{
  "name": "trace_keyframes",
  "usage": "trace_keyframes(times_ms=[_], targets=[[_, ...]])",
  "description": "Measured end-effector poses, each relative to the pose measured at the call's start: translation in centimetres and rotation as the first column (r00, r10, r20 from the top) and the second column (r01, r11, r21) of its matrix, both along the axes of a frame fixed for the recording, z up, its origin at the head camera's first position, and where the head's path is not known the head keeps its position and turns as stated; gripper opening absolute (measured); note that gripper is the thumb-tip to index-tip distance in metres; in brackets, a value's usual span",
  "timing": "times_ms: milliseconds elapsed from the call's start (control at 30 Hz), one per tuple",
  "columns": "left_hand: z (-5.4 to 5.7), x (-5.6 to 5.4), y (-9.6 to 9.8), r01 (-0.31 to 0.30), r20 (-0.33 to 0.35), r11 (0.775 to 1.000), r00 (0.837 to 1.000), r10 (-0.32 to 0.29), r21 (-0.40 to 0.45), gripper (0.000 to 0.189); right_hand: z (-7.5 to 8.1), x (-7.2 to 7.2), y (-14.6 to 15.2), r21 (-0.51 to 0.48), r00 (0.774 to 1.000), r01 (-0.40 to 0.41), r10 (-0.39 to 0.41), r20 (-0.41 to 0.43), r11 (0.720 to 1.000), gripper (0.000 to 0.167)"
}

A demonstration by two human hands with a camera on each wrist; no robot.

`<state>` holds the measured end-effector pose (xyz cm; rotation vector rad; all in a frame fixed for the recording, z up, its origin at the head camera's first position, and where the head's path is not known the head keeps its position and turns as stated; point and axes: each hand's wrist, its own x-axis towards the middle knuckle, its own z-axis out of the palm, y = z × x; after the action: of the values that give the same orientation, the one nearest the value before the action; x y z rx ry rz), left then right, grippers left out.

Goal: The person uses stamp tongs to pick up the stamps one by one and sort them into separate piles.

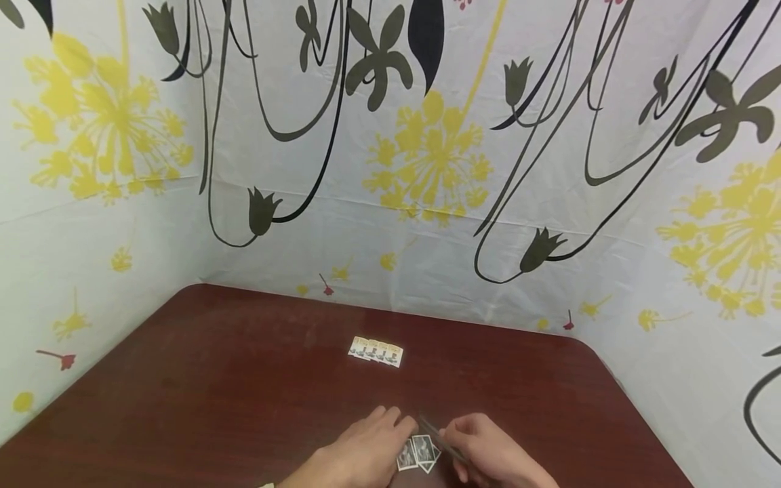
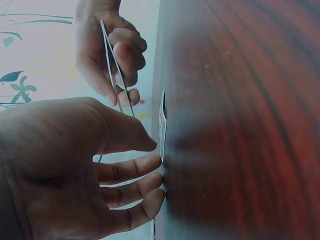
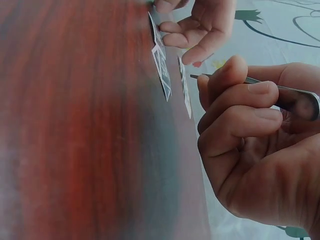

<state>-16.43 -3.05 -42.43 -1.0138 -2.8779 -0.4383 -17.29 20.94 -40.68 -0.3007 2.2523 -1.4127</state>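
My right hand (image 1: 488, 451) holds a pair of metal tweezers (image 2: 116, 70), pinched between thumb and fingers. In the head view, their tips (image 1: 425, 423) point forward and left, over the table beside the small picture cards. These cards (image 1: 422, 447), dark-printed with white borders, lie overlapping between my hands. In the right wrist view, the cards (image 3: 161, 65) rise slightly off the wood at their edges. My left hand (image 1: 372, 444) rests at the cards' left side. Its fingers are loosely bent, with the fingertips (image 2: 156, 196) down at the table surface, and it partly covers the cards.
Farther back on the dark red wooden table (image 1: 244, 379) lies a row of overlapping small cards (image 1: 375, 352) with yellowish tops. A white cloth (image 1: 342, 251) with printed flowers hangs behind the table and along both sides.
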Motion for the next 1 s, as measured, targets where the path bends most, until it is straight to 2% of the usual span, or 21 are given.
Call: trace_keyframes(times_ms=[133,267,333,533,733,900,1000], targets=[[0.0,0.0,0.0,0.004,-0.005,1.0,1.0,-0.004,0.006,0.045,-0.2,0.5,-0.1,0.027,1.0,0.001,-0.001,0.031,1.0,0.028],[0.0,0.1,0.1,0.001,0.0,1.0,1.0,-0.001,0.009,0.048,-0.4,0.8,-0.2,0.014,0.997,0.008,-0.009,0.082,1.0,0.026],[0.0,0.1,0.1,-0.001,0.006,1.0,1.0,0.001,0.011,0.05,-0.5,0.9,-0.2,0.014,0.997,-0.001,0.0,0.081,1.0,0.026],[0.2,0.1,0.0,-0.004,0.022,1.0,1.0,0.004,0.021,0.053,-0.8,1.1,0.1,0.008,0.999,-0.046,0.046,0.025,0.999,0.03],[0.3,0.1,0.0,0.0,0.018,1.0,1.0,-0.001,0.021,0.054,-1.3,1.5,0.6,-0.012,0.993,-0.112,0.111,-0.031,0.994,0.044],[0.2,0.2,0.0,0.016,-0.009,1.0,1.0,-0.016,0.023,0.051,-1.7,1.9,0.7,-0.001,0.985,-0.155,0.154,-0.074,0.988,0.04],[0.2,0.2,0.0,0.023,-0.014,0.999,1.0,-0.023,0.026,0.049,-1.7,2.1,0.7,0.02,0.985,-0.158,0.159,-0.068,0.987,0.038]])
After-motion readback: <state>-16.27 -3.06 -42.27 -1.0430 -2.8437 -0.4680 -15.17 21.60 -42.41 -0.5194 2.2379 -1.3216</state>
